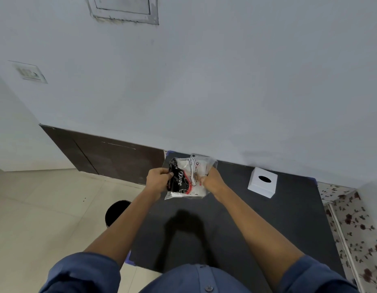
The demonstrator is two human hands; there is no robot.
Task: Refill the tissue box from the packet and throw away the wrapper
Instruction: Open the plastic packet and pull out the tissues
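Both hands grip the tissue packet (188,176) by its side edges.
Left hand (159,178) and right hand (212,181) pinch soft, light, slippery film; best held there.

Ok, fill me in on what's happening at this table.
A person holds a plastic tissue packet up over the black table, left hand gripping its dark printed end and right hand the other side. The tissues look to be still inside. The white tissue box sits untouched by the wall to the right, and a dark bin stands on the floor to the left.
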